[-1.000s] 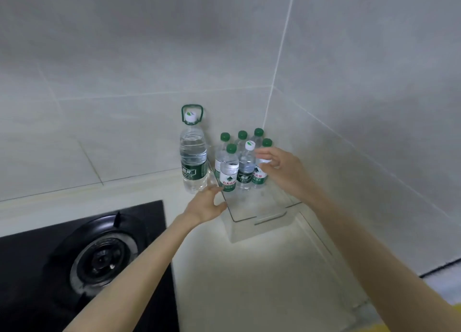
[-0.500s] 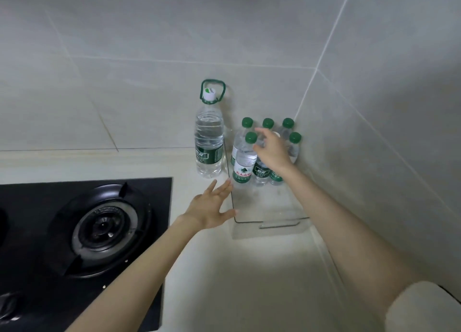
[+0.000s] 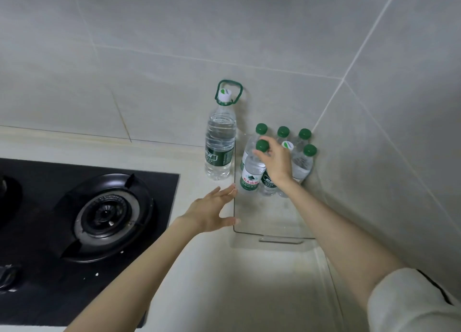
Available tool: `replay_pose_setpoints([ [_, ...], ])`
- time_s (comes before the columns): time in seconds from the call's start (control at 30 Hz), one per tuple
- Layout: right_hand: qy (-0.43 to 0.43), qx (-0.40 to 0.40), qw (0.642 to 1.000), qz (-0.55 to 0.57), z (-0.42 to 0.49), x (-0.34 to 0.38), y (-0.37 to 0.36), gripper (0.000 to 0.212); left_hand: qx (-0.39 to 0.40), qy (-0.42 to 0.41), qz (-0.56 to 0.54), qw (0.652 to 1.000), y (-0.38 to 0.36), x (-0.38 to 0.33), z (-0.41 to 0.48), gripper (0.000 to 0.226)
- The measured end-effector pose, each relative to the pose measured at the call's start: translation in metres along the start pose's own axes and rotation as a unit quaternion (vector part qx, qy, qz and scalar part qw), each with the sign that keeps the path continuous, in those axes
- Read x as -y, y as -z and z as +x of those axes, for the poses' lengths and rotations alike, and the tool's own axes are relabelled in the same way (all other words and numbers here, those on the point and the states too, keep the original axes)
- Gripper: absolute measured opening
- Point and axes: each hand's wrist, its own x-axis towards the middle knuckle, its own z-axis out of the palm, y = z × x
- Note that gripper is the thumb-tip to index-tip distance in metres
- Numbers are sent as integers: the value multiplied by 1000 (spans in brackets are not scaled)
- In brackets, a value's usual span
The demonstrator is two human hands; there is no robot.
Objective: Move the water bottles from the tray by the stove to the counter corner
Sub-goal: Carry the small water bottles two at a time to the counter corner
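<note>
A clear plastic tray (image 3: 274, 234) sits in the counter corner, right of the stove. Several small green-capped water bottles (image 3: 303, 157) stand bunched at its far end against the walls. My right hand (image 3: 274, 162) wraps its fingers around the neck of the front-left small bottle (image 3: 250, 174), just under its green cap. My left hand (image 3: 212, 212) hovers with fingers spread at the tray's left rim, touching or nearly touching it. A tall bottle (image 3: 219, 147) with a green carry loop stands on the counter just left of the tray.
A black gas stove (image 3: 74, 222) with a round burner (image 3: 104, 214) fills the left side. Tiled walls meet in the corner right behind the bottles. Pale counter (image 3: 262, 281) runs toward me in front of the tray.
My right hand has shifted left from the middle bottles and closed on the front-left bottle's neck. My left hand has stayed by the tray's left rim. The view has swung left and down.
</note>
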Motion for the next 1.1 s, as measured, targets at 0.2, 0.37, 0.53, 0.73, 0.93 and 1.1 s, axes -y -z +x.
replay_pose_setpoints([
  [0.2, -2, -56, 997, 55, -14, 16, 11, 43, -12, -9, 81, 997, 3, -11, -6, 75],
  [0.37, 46, -83, 990, 109, -23, 58, 51, 45, -141, -1, -150, 979, -4, -19, -17, 83],
  [0.53, 111, -28, 980, 166, -40, 127, 97, 41, -264, -50, -315, 910, 47, -51, -33, 96],
  [0.73, 137, 28, 967, 214, -67, 176, 113, 36, -312, -105, -389, 860, 92, -65, -57, 86],
  [0.93, 147, 76, 960, 227, -77, 187, 107, 37, -355, -94, -427, 827, 91, -58, -80, 77],
  [1.1, 139, 171, 958, 186, -64, 167, 106, 34, -357, -57, -465, 808, 83, -51, -86, 66],
])
